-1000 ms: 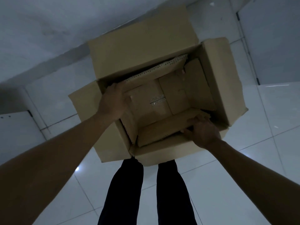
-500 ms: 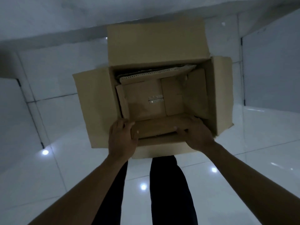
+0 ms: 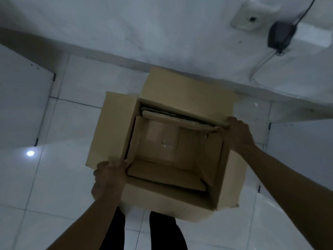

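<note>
Holds a brown open-topped corrugated cardboard box (image 3: 169, 197) above a glossy white tiled floor (image 3: 54, 186), just ahead of two dark trouser legs (image 3: 162, 231). Grips the near-left corner of the rim with the left hand (image 3: 110, 175), fingers curled over the edge into the opening. Clamps the far-right corner with the right hand (image 3: 236, 134), fingers folded over the rim, thumb probably on the outside, though too dim to be sure.

All four flaps splayed outward: left flap (image 3: 110, 127) spread flat to the side, far flap (image 3: 187, 91) tipped up close to the pale grey wall (image 3: 162, 33), right flap (image 3: 232, 177) angled down.

Inside, loose brown cardboard sheets (image 3: 162, 177) lining the walls, and a pale sheet with a perforated edge (image 3: 176, 118) leaning along the far side.

Open floor to left and right of the box; little room beyond the far flap, near the wall's base. Higher on the wall, to the right: a black plug-in adapter (image 3: 281, 36) with a white cable (image 3: 261, 64).
</note>
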Tool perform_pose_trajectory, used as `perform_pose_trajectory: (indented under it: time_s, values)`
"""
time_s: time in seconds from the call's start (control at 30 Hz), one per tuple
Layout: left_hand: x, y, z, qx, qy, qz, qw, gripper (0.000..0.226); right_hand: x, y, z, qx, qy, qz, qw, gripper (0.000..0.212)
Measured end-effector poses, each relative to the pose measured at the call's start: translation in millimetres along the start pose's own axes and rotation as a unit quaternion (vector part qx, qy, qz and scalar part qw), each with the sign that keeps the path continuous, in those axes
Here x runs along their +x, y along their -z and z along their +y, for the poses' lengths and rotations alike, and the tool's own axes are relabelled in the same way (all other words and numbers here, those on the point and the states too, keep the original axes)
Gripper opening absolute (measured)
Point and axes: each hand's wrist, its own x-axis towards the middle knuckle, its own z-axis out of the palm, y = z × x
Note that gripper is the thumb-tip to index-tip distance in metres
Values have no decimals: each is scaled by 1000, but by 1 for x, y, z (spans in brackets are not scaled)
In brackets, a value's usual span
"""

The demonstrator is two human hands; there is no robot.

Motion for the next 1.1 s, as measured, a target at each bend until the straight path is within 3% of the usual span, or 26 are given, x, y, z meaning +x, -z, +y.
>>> perform_pose_trajectory:
  time_s: [0.13,0.23,0.33,0.4,0.57,0.67,0.9,1.0,1.1]
  values:
    - [7,-4,3,-80,171,-5,982,106,11,-9,-9,35,-53,54,997,72]
    - [13,-10,3,-218,208,-43,952,99,19,-15,-13,38,-64,-8,997,82]
    - [6,-15,1,-279,152,-8,948,80,23,-13,-13,93,-79,20,992,86]
    - [1,-10,2,-290,119,23,949,80,22,-6,-16,171,-88,51,980,85]
    - [1,21,17,-358,94,53,928,77,19,9,-42,203,-79,93,972,65]
    - [3,47,26,-380,75,75,919,82,12,19,-73,224,-49,114,967,49]
    - [33,114,18,-365,-18,162,917,88,-3,37,-163,265,43,150,951,38]
    - [53,144,14,-391,-39,174,903,90,-12,37,-205,260,74,154,950,42]
    - [72,173,11,-412,-63,177,891,89,-24,35,-254,250,74,161,952,58]
